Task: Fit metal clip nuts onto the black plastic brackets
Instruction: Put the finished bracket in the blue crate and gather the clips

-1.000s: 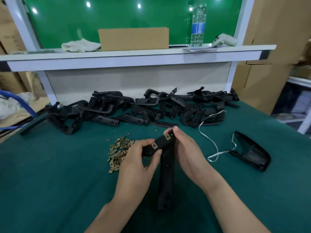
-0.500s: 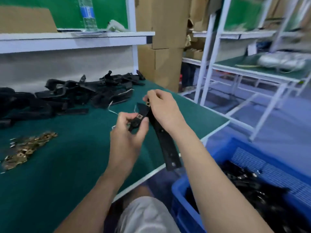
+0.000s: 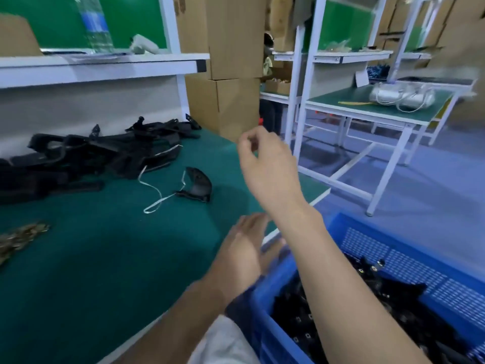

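A heap of black plastic brackets [image 3: 86,156] lies at the back left of the green table [image 3: 105,258]. Brass clip nuts [image 3: 21,239] are piled at the left edge. My right hand [image 3: 267,166] hangs in the air over the table's right edge, fingers loosely curled, holding nothing. My left hand [image 3: 249,245] is blurred, fingers straight, at the table edge beside the blue crate [image 3: 393,248], empty. Finished black brackets with clips [image 3: 367,298] fill the crate.
A single black curved part [image 3: 198,183] with a white cord [image 3: 157,190] lies mid-table. A white shelf [image 3: 105,67] carries a water bottle [image 3: 95,24]. Cardboard boxes [image 3: 225,61] and another workbench [image 3: 380,106] stand to the right.
The view swung right. The bracket both hands held is gone from them; my left hand dropped to the crate's rim and my right hand lifted away empty.
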A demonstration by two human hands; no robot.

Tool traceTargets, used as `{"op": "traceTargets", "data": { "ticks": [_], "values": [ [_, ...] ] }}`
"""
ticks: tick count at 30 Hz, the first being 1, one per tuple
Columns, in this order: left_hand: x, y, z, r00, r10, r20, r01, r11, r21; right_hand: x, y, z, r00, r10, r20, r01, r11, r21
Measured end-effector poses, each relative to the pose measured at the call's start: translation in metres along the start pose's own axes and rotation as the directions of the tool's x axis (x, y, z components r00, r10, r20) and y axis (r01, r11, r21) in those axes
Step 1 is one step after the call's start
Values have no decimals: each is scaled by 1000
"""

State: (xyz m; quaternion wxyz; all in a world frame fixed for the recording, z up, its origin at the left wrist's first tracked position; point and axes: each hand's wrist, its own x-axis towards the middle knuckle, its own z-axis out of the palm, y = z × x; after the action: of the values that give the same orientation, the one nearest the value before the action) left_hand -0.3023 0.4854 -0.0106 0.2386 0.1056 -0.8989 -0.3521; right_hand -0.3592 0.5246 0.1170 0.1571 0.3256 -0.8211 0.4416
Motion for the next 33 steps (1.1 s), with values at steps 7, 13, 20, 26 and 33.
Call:
{"op": "traceTargets", "data": {
  "ticks": [7,13,20,26,33],
  "values": [
    [-76,-153,-189,902,-95,-422,358,712,604,-47,-51,152,908,-126,400,103,991,80],
    [-154,-219,-279,659,-532,-532,751,502,428,-88,-114,261,711,-322,626,283,945,165],
    [-129,-261,-297,654,-559,-509,756,489,434,-83,-156,353,624,-334,706,256,941,220],
    [-109,-288,-310,732,-526,-433,680,530,506,-60,-181,405,607,-343,717,80,924,375],
    [-97,-297,-314,774,-433,-462,632,578,516,-41,-180,432,786,-241,569,-186,786,590]
  ]
}}
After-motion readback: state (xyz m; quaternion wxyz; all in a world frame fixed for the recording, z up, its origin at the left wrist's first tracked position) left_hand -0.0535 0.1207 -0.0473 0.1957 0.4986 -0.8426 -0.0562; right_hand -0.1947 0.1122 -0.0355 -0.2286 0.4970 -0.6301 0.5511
